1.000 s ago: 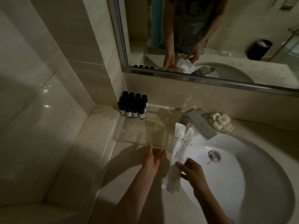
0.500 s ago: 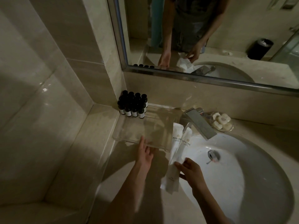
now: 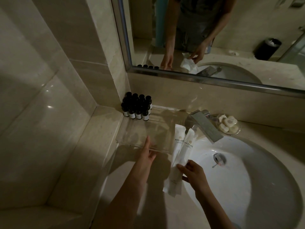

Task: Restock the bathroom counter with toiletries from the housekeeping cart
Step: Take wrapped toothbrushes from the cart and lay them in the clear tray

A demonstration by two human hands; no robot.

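Beyond the left hand and to its left, a cluster of small dark bottles point(image 3: 136, 107) stands upright in the far corner of a clear tray point(image 3: 127, 138), which sits on the stone counter point(image 3: 105, 129). The left hand point(image 3: 148, 156) is released. Its fingers are straight and reach over the tray's near rim, with the fingertips on the clear plastic.

Just right of that hand are the white sachets point(image 3: 179, 151), at least two long flat packets with a printed mark in their upper half. Their long axis runs away from the person. The far ends point at the back wall, fanned slightly apart beside the tray's right edge and close under the tap point(image 3: 205, 126). The near ends point back toward the person and hang below the right hand. Whether the far ends rest on the tray cannot be told.

The right hand point(image 3: 193, 171) grasps the sachets below their middle, with its fingers curled round them from the right. It is held over the left rim of the white basin point(image 3: 257, 187). Beyond this hand and to its right, past the tap, a small glass dish point(image 3: 237, 129) holds round soaps point(image 3: 228, 123).
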